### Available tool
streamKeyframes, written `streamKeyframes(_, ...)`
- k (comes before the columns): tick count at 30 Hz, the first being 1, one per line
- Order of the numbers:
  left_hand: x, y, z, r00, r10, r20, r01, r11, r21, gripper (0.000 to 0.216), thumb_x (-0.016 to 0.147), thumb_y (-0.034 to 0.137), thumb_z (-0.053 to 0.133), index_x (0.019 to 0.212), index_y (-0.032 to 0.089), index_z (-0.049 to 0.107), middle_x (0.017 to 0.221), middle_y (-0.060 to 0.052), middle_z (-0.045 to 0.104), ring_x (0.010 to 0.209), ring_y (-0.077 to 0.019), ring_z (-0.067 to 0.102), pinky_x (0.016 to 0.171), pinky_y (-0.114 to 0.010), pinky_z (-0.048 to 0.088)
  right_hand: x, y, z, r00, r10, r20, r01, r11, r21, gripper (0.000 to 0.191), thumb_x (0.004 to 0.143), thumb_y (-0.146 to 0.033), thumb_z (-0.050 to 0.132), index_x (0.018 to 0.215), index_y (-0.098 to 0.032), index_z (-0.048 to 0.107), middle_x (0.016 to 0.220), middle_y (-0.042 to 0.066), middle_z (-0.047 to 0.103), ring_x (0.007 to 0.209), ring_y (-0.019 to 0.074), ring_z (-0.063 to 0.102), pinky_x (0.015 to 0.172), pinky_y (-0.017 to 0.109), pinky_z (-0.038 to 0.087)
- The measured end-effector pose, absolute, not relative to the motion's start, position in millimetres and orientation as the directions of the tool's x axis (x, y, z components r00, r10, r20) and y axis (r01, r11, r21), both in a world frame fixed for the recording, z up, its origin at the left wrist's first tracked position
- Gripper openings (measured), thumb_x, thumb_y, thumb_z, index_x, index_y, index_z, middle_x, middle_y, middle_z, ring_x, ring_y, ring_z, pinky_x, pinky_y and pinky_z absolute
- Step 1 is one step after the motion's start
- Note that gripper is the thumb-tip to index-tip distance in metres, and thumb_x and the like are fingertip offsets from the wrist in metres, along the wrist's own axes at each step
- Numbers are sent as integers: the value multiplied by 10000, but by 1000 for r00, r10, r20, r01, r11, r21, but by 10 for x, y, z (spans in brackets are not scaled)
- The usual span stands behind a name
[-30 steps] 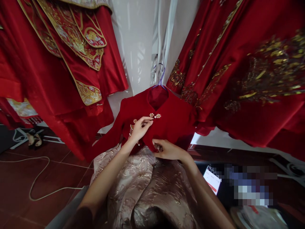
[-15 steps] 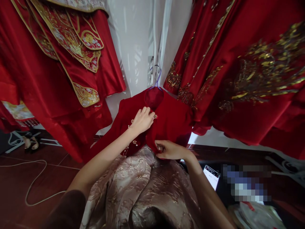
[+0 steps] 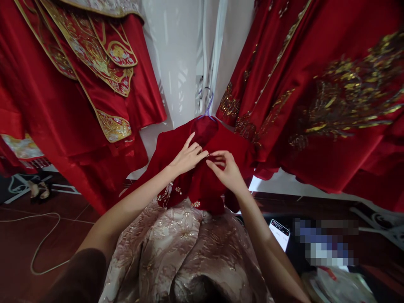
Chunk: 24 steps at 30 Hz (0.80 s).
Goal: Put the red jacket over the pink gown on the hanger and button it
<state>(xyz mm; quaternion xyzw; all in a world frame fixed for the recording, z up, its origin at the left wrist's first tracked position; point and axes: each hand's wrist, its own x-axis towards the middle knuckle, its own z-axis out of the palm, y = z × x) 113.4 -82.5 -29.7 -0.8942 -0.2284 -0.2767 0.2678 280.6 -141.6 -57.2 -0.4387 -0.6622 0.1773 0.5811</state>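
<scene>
A red velvet jacket (image 3: 236,141) with beaded flower ornaments (image 3: 167,193) hangs on a thin purple hanger (image 3: 208,107) in front of me. My left hand (image 3: 188,159) lies on its front, one finger stretched up toward the collar, the others closed at the opening edge. From the other side my right hand (image 3: 225,168) meets it, thumb and fingertips pinching at a small shiny bead fastening (image 3: 207,155). Fingers cover most of that piece. Below the hem spreads shiny pink-beige brocade cloth (image 3: 176,235).
Embroidered red garments (image 3: 120,84) hang at left, and more with gold sequins (image 3: 341,97) at right. A lit phone (image 3: 279,235) lies at lower right beside clear plastic bags (image 3: 341,286). Shoes (image 3: 39,190) and a white cable (image 3: 38,252) are on the floor at left.
My right hand has risen from the jacket's lower edge to meet my left hand at the front opening. A left finger has lifted, and a beaded ornament at the hem now shows.
</scene>
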Motion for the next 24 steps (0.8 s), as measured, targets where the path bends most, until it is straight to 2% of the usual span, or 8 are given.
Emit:
streamKeyframes(3,1111,-735,-293,740,292,606,608,-675,-417,200,899,146,382,997,149,556,841,-44,629,908,-184,552,1121,-507,209,2626,-1267,-367,26,807,590,179,577,-797,504,756,-517,617,1149,-223,504,1262,109,524,1202,232,489,1031,414,403)
streamKeyframes(6,1070,-667,-299,706,368,605,673,-617,-409,235,883,129,388,1035,91,562,782,-86,652,890,-212,568,1045,-481,295,2429,-1146,-228,16,889,457,136,451,-882,689,780,-593,532,1313,-177,405,1372,145,446,1298,257,399,1067,423,352)
streamKeyframes(9,1006,-668,-287,598,464,654,781,-520,-346,339,862,80,361,1159,40,519,753,-114,652,883,-236,576,995,-482,324,2321,-1054,-239,195,902,386,363,299,-882,912,750,-665,501,1393,-55,288,1424,248,334,1351,344,282,1079,507,273)
streamKeyframes(12,940,-696,-255,429,495,756,882,-409,-233,481,852,41,312,1321,90,405,976,-152,637,997,-254,557,1006,-516,302,2353,-983,-362,389,763,516,654,167,-738,1025,727,-669,525,1398,40,212,1425,338,243,1348,432,204,1050,587,219)
streamKeyframes(15,860,-661,-223,263,481,836,934,-344,-96,572,827,39,343,1387,156,330,1233,-176,511,1168,-298,472,1041,-563,249,2515,-918,-483,402,664,630,792,94,-604,953,771,-631,495,1359,76,241,1331,373,349,1266,445,339,989,571,304)
streamKeyframes(17,773,-586,-211,159,483,861,940,-341,18,592,799,55,407,1380,138,333,1290,-193,450,1221,-322,426,1053,-554,253,2671,-878,-525,396,661,637,821,56,-568,873,801,-608,470,1310,83,309,1233,372,445,1180,432,442,937,539,367)
streamKeyframes(20,575,-439,-212,48,541,840,909,-373,189,587,748,83,498,1324,132,396,1286,-189,453,1199,-315,455,1015,-475,354,2925,-831,-518,382,675,632,849,14,-529,779,829,-598,432,1216,78,415,1126,360,523,1089,410,521,896,503,402)
streamKeyframes(24,271,-292,-218,-63,743,667,869,-288,403,434,752,127,517,1177,214,532,1090,-118,623,1023,-297,590,874,-411,452,3255,-799,-383,363,692,624,882,-40,-469,710,845,-622,375,1033,40,547,968,338,599,972,399,583,857,478,418)
